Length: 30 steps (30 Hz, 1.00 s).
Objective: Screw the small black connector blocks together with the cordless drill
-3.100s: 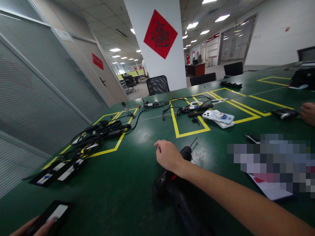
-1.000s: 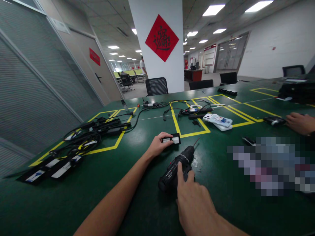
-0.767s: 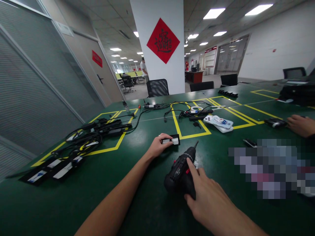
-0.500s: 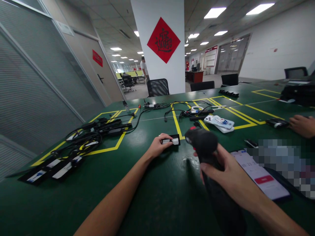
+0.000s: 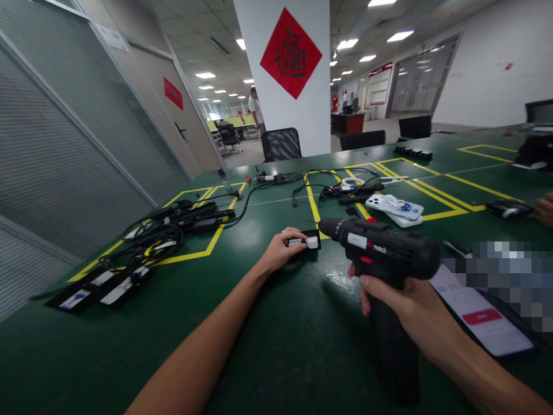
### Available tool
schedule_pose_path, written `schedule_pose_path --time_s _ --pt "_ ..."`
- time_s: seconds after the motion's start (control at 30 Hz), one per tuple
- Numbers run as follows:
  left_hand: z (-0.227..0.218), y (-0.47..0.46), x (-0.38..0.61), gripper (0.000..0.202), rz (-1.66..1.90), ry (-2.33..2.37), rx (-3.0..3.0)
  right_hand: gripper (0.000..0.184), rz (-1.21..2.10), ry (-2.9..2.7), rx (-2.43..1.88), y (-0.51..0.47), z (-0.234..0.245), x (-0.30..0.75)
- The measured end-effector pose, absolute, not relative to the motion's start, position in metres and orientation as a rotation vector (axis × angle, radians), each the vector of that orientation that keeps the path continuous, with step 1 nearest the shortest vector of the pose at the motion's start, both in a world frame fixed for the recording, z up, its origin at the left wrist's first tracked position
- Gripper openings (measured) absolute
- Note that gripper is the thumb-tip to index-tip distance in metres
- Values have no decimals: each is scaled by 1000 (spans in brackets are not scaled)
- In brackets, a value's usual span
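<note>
My right hand (image 5: 406,302) is wrapped round the grip of a black cordless drill (image 5: 380,248) held above the green table (image 5: 259,346). The drill's bit points left, toward a small black block with a white label (image 5: 306,240). My left hand (image 5: 280,249) rests on the table with its fingers closed on that block, holding it down just left of a yellow tape line.
A tangle of black cables and adapters (image 5: 173,227) lies at the left, with labelled black blocks (image 5: 103,288) nearer. Phones (image 5: 395,207) and tools sit beyond the block. A phone (image 5: 479,314) lies by my right wrist. Another person's hand (image 5: 545,208) shows at the right edge.
My right hand took the drill off the table, lifted it upright and turned its bit toward the small block. My left hand stayed on the block.
</note>
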<state>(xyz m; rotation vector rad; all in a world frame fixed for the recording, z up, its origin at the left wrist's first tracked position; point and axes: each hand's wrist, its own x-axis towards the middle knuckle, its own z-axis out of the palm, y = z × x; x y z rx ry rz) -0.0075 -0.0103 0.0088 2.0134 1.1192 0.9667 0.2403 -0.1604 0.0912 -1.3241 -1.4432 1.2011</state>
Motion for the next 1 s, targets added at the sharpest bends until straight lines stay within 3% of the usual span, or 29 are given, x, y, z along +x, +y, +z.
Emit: schedule_pose_path --time_s 0.07,0.17,0.37,0.63,1.0 --pt "9 -10 -8 26 965 1114 2015 22 1161 -1453 -1319 -157 100 240" --pt "9 -11 -8 26 955 1108 2008 10 1105 -1448 -1286 -150 109 239" --pt "9 -11 -7 26 966 1118 1993 10 1165 -1519 -1336 -154 93 245" --pt "5 -8 -8 25 995 1089 1960 33 1172 -1574 -1516 -167 93 255" --pt "7 -8 -8 26 1009 1098 1897 32 1250 -1604 -1564 -176 95 251"
